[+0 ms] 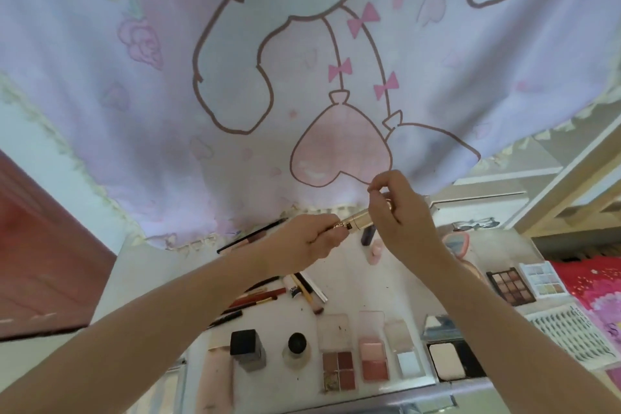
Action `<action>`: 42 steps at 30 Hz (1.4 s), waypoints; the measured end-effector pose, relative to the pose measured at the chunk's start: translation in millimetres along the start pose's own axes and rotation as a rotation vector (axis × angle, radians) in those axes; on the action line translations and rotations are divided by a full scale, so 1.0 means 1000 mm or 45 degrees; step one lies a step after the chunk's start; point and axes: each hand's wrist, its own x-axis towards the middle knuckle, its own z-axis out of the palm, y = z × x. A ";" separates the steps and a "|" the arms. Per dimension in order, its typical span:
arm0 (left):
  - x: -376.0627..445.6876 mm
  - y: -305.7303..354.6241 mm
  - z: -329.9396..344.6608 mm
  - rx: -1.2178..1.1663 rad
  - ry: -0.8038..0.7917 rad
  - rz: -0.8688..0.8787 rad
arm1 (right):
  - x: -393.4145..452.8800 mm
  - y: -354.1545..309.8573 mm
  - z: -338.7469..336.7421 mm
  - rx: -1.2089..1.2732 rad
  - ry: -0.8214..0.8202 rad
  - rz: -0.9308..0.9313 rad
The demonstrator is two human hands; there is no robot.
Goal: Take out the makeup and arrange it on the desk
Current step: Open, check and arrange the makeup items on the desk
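Bare forearms are raised above the white desk (pixel 369 282); a gold metal tube (pixel 353 222) is gripped by left hand (pixel 302 242) and right hand (pixel 400 212). Placement beside the brushes probably follows.

Two hands (pixel 302 242) — five palettes (pixel 339 370) — two bottles (pixel 247 348).

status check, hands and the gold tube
Both hands grip gold tube: left hand, right hand. Held above desk. Nothing blocking.
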 end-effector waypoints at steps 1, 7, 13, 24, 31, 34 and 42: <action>-0.006 0.001 -0.005 -0.099 -0.015 -0.007 | -0.001 -0.003 -0.002 -0.027 -0.058 -0.052; -0.026 -0.007 -0.022 0.239 0.188 -0.074 | 0.018 -0.018 -0.004 -0.205 -0.467 0.190; -0.039 -0.013 -0.039 0.144 0.393 -0.092 | 0.024 -0.039 -0.001 -0.099 -0.517 -0.155; -0.065 -0.042 -0.054 0.173 0.562 -0.116 | 0.044 -0.049 0.040 0.083 -0.662 -0.182; -0.074 -0.057 -0.052 0.358 0.585 -0.175 | 0.052 -0.054 0.065 -0.112 -0.699 -0.153; -0.081 -0.066 -0.054 0.516 0.716 -0.123 | 0.053 -0.051 0.067 -0.001 -0.790 -0.220; -0.086 -0.098 -0.029 0.975 1.017 0.106 | 0.043 -0.041 0.091 0.013 -0.807 -0.121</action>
